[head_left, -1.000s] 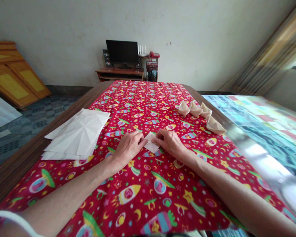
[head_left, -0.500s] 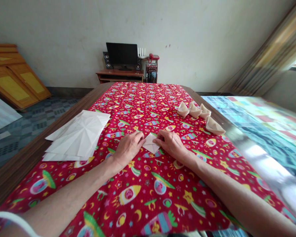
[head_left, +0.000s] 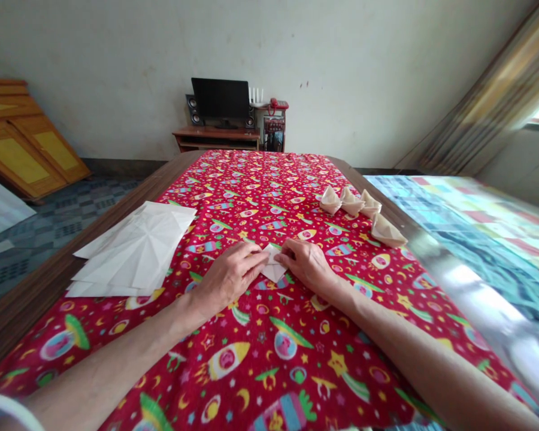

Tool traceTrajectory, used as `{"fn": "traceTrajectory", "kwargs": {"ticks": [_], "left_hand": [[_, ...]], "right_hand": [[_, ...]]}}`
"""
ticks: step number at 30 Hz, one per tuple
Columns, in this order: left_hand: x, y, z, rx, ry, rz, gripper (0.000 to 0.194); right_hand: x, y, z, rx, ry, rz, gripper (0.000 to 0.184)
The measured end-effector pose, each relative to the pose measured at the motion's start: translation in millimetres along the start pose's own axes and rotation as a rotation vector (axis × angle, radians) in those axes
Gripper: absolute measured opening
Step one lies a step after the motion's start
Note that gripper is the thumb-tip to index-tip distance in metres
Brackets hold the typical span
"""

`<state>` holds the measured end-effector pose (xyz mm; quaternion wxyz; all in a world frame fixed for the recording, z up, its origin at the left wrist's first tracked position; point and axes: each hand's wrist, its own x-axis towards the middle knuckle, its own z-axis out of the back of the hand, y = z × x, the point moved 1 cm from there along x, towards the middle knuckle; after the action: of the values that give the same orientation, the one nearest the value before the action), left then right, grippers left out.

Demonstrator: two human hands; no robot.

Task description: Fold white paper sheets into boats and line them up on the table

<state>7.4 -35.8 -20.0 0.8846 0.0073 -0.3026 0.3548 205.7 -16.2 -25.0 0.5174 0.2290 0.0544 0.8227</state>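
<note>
A small folded piece of white paper (head_left: 273, 270) lies on the red patterned cloth (head_left: 269, 335) in the middle of the table. My left hand (head_left: 228, 275) pinches its left edge with curled fingers. From the other side, my right hand (head_left: 306, 263) presses and grips its right edge. Both hands rest on the cloth, and the paper's upper part is partly hidden by my fingertips.
A stack of creased white sheets (head_left: 135, 251) lies at the left by the wooden table edge (head_left: 31, 293). Several folded paper boats (head_left: 362, 209) stand at the right rear. A bed with a colourful cover (head_left: 476, 239) adjoins the right side. A desk with a monitor (head_left: 221, 99) is far back.
My fingers have closed further over the paper, so less of it shows than a second ago. The view has shifted slightly; both hands stay in the same spot.
</note>
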Motion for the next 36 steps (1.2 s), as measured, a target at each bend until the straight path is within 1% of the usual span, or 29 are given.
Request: {"fn": "traceTrajectory", "kwargs": {"ticks": [3, 8, 12, 19, 21, 24, 26, 28, 31, 33, 36], "left_hand": [[1, -5, 0.4, 0.099, 0.066, -0.075, 0.027], [1, -11, 3.7, 0.177, 0.16, -0.123, 0.034], [-4, -11, 3.0, 0.196, 0.217, -0.103, 0.039], [-12, -5, 1.3, 0.18, 0.324, -0.072, 0.046], [-12, -6, 2.2, 0.182, 0.342, -0.048, 0.046], [-11, -9, 4.0, 0.175, 0.356, -0.009, 0.044], [-10, -10, 4.8, 0.165, 0.356, 0.002, 0.043], [-10, -11, 4.8, 0.161, 0.354, 0.003, 0.042], [-10, -10, 3.9, 0.171, 0.348, -0.012, 0.043], [-11, -9, 3.5, 0.182, 0.34, -0.019, 0.044], [-12, -8, 4.4, 0.202, 0.328, -0.02, 0.043]], "right_hand": [[-1, -2, -3, -0.011, -0.022, 0.024, 0.016], [0, 0, -4, -0.023, -0.036, 0.009, 0.017], [0, 4, 0, -0.043, -0.017, -0.026, 0.016], [1, 3, -3, -0.059, -0.028, -0.017, 0.016], [0, 0, -1, -0.05, -0.073, -0.008, 0.016], [-7, -3, 10, -0.046, -0.189, 0.019, 0.018], [-16, 0, 18, -0.072, -0.202, 0.12, 0.024], [-26, 7, 21, -0.141, -0.145, 0.253, 0.03], [-37, 16, 19, -0.236, -0.004, 0.348, 0.042], [-39, 17, 17, -0.249, 0.067, 0.354, 0.046], [-37, 14, 19, -0.243, 0.106, 0.328, 0.042]]}}
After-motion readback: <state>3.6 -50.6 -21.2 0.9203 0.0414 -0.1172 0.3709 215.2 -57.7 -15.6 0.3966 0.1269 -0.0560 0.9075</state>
